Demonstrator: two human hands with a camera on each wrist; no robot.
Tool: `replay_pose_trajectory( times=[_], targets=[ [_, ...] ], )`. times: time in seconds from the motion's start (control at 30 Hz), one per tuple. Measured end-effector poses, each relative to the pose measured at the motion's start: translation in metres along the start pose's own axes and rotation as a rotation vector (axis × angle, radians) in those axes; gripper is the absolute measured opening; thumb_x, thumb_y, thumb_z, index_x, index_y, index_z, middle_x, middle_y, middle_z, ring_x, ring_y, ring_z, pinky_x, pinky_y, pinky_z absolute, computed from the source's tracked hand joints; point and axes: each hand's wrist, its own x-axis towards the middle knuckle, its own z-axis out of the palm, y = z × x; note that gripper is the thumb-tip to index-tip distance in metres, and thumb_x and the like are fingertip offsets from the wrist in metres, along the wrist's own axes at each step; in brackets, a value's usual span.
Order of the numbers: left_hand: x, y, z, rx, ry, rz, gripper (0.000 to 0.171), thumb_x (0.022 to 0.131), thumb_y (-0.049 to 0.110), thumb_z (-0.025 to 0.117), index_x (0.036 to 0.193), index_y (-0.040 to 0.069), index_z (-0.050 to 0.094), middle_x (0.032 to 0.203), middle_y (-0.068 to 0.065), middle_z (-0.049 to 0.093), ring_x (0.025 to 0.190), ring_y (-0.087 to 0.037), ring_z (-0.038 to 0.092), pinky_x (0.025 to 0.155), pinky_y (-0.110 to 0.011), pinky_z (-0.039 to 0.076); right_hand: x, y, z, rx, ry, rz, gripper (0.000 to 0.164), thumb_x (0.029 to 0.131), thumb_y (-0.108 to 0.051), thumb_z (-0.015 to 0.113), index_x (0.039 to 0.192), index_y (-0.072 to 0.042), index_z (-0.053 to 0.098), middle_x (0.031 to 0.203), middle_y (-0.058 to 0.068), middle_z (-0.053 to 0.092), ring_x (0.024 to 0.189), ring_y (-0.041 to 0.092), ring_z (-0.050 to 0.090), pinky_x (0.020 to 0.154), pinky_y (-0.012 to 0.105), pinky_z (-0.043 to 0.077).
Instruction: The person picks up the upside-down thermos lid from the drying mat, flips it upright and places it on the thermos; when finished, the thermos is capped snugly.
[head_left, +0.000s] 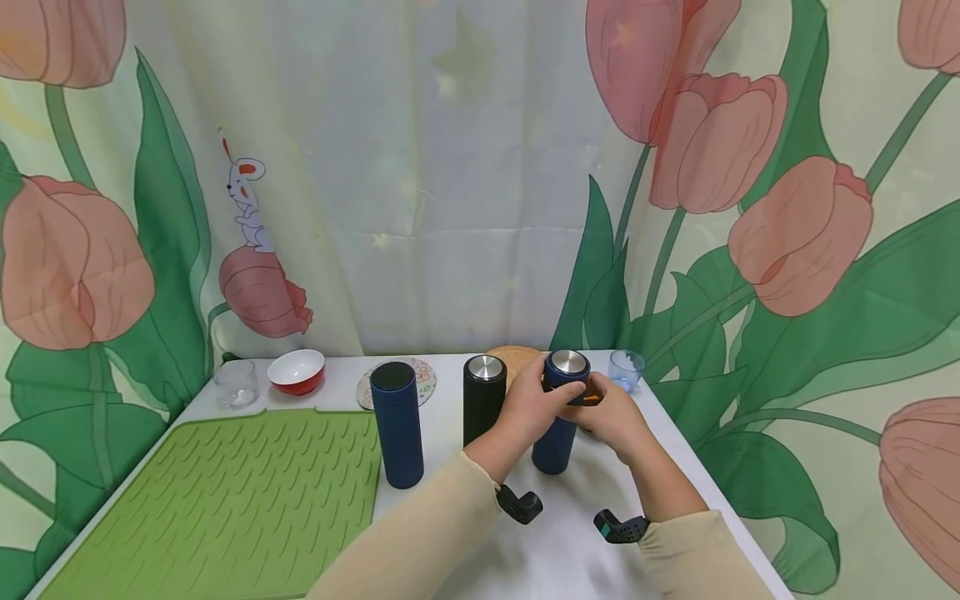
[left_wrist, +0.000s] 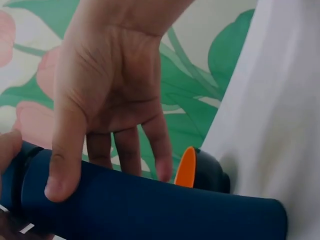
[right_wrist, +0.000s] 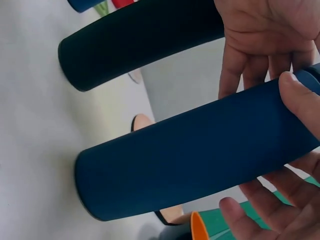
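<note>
A dark blue thermos (head_left: 553, 450) with a silver-topped lid (head_left: 567, 362) stands upright on the white table. My left hand (head_left: 525, 404) holds its upper part near the lid from the left, thumb across the front. From the right, my right hand (head_left: 615, 417) grips it just below the lid; its thumb (left_wrist: 62, 177) lies on the body in the left wrist view. Left of it stands a black thermos (head_left: 484, 404), partly hidden by my left hand. A second blue thermos (head_left: 397, 433) with a dark top is farther left. Behind the held thermos is a dark bowl (left_wrist: 212, 172) with an orange inside.
A green textured mat (head_left: 225, 500) covers the table's left side. Toward the back are a clear glass (head_left: 237, 383), a red and white bowl (head_left: 297, 372), a floral round mat (head_left: 426, 383), a round wooden board (head_left: 513, 357) and a bluish glass (head_left: 626, 369). A tulip-print curtain hangs behind.
</note>
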Motion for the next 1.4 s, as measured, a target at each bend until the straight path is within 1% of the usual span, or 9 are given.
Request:
replay_pose_trajectory(
  times=[0.23,0.37,0.63,0.77,0.87,1.0,1.17,1.27,1.4],
  targets=[
    [0.002,0.004,0.008,0.023,0.09,-0.067,0.09,0.079,0.057,0.09,0.147,0.019,0.045,0.141,-0.008,0.063,0.125,-0.025,0.066,0.102,-0.051,0.057,0.002,0.002,0.0,0.037,-0.026,0.015,0.06,0.087,-0.026,0.088,0.139,-0.012,0.062,0.137,0.018,0.068,0.12,0.034,0.064,0.089,0.038,0.056],
    [0.004,0.003,0.01,0.024,0.117,-0.045,0.077,0.083,0.057,0.088,0.138,0.025,0.045,0.133,-0.006,0.064,0.118,-0.022,0.067,0.099,-0.049,0.058,0.003,0.001,-0.001,0.022,-0.015,0.004,0.056,0.087,-0.025,0.087,0.136,-0.012,0.062,0.14,0.017,0.068,0.124,0.036,0.064,0.094,0.045,0.058],
    [0.008,-0.004,-0.009,-0.081,-0.035,-0.024,0.065,0.099,0.044,0.075,0.157,0.03,0.048,0.156,-0.007,0.057,0.14,-0.034,0.06,0.109,-0.061,0.052,0.007,-0.005,-0.001,0.009,-0.029,-0.005,0.069,0.087,-0.037,0.089,0.143,-0.014,0.057,0.14,0.017,0.065,0.129,0.036,0.063,0.104,0.05,0.056],
    [0.004,-0.004,-0.008,-0.029,-0.047,-0.017,0.067,0.103,0.045,0.069,0.162,0.027,0.042,0.161,-0.007,0.051,0.146,-0.034,0.054,0.113,-0.065,0.047,0.007,-0.005,0.001,0.006,-0.037,0.009,0.066,0.088,-0.035,0.088,0.143,-0.014,0.057,0.141,0.017,0.064,0.129,0.037,0.062,0.103,0.05,0.056],
    [-0.002,0.001,-0.002,0.019,-0.052,-0.035,0.08,0.1,0.047,0.069,0.167,0.027,0.029,0.166,-0.006,0.043,0.15,-0.032,0.05,0.117,-0.067,0.043,0.004,-0.001,0.0,-0.008,-0.035,0.021,0.061,0.091,-0.031,0.084,0.143,-0.014,0.056,0.139,0.018,0.064,0.124,0.036,0.062,0.094,0.043,0.058],
    [-0.003,0.009,0.013,0.039,0.012,-0.085,0.098,0.086,0.057,0.081,0.162,0.029,0.025,0.154,-0.002,0.049,0.129,-0.026,0.063,0.107,-0.057,0.052,-0.002,0.006,-0.003,0.005,-0.022,0.043,0.054,0.093,-0.027,0.082,0.138,-0.01,0.057,0.136,0.019,0.064,0.114,0.033,0.061,0.082,0.034,0.055],
    [0.004,0.015,0.024,0.113,0.118,-0.065,0.084,0.08,0.062,0.084,0.138,0.022,0.039,0.126,-0.003,0.053,0.097,-0.016,0.062,0.082,-0.036,0.055,-0.005,0.008,-0.004,0.062,-0.025,0.02,0.051,0.093,-0.019,0.081,0.135,-0.004,0.057,0.14,0.022,0.061,0.117,0.034,0.061,0.084,0.031,0.055],
    [0.004,0.012,0.019,0.131,0.116,-0.057,0.073,0.088,0.059,0.08,0.142,0.023,0.044,0.132,-0.003,0.054,0.106,-0.016,0.064,0.088,-0.038,0.057,-0.001,0.006,-0.001,0.055,-0.04,0.012,0.052,0.093,-0.021,0.08,0.137,-0.007,0.057,0.139,0.022,0.062,0.115,0.033,0.062,0.084,0.031,0.055],
    [0.004,0.007,0.004,0.078,0.043,-0.024,0.065,0.1,0.048,0.072,0.155,0.027,0.046,0.151,-0.008,0.05,0.131,-0.025,0.06,0.108,-0.05,0.054,0.004,0.002,0.002,0.03,-0.051,0.011,0.059,0.091,-0.031,0.084,0.139,-0.011,0.056,0.135,0.02,0.063,0.11,0.031,0.064,0.081,0.032,0.055]
  ],
)
